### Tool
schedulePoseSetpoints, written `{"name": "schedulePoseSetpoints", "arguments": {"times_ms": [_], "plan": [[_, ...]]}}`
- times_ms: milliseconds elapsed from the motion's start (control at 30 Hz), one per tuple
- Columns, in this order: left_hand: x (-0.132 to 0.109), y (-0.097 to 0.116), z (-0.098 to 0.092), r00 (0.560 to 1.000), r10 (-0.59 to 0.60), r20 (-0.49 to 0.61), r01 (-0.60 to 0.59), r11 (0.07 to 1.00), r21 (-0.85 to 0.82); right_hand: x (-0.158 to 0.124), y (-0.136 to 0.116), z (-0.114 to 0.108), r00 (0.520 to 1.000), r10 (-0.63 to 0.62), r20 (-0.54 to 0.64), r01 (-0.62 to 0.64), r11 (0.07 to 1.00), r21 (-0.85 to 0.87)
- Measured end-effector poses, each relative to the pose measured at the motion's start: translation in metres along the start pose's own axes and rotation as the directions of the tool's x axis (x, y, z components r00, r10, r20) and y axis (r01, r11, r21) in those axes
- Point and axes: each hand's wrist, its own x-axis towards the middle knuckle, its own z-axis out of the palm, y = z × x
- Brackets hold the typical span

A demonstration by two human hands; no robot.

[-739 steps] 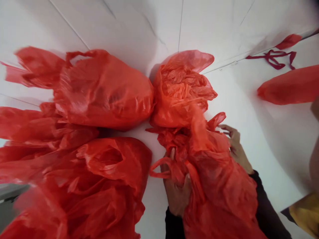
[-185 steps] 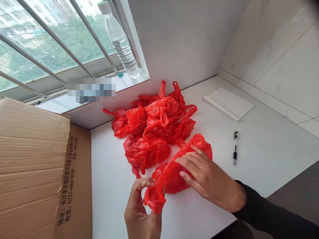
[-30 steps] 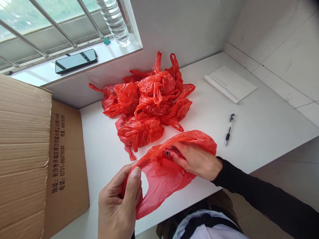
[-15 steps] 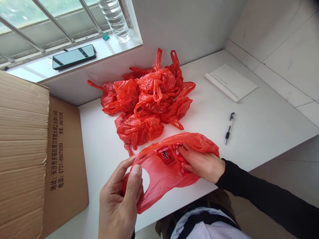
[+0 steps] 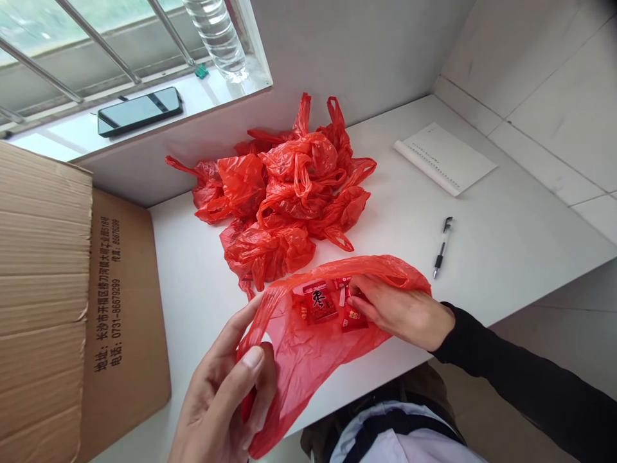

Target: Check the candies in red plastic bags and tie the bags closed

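Note:
My left hand [image 5: 226, 386] grips the handle side of a thin red plastic bag [image 5: 308, 366], thumb and fingers closed on the film. The bag's mouth gapes toward me. Inside lie small red snack packets; one packet [image 5: 321, 304] shows a large black character on its front. My right hand [image 5: 400, 312] reaches into the bag from the right, with curled fingers at another red packet [image 5: 354, 316]; its fingertips are partly hidden. Just beyond the bag is a heap of filled red plastic bags [image 5: 289, 186], several with handles standing up.
A cardboard box [image 5: 125, 321] stands at the left on the white table [image 5: 511, 244]. To the right lie a pen [image 5: 442, 247] and a booklet [image 5: 448, 157]. The windowsill bears a phone [image 5: 139, 112] and a clear water bottle [image 5: 219, 38].
My left hand has shifted left and down, pulling the bag's near edge lower. My right hand has turned and moved slightly right, and more of the packets inside now shows.

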Motion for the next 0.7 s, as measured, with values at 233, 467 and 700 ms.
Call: {"name": "schedulePoseSetpoints", "arguments": {"times_ms": [233,467,700], "plan": [[-0.001,0.003,-0.006,0.986,-0.096,0.134,0.116,0.982,-0.152,0.005,-0.013,-0.016,0.992,0.129,0.011,-0.128,0.969,0.211],[-0.001,-0.001,-0.002,0.978,-0.084,0.192,0.111,0.984,-0.136,0.019,-0.013,-0.001,0.995,-0.096,-0.016,0.095,0.915,0.391],[-0.002,0.001,0.002,0.983,-0.091,0.159,0.116,0.982,-0.15,0.031,-0.022,0.018,0.997,-0.066,-0.031,0.07,0.989,0.132]]}}
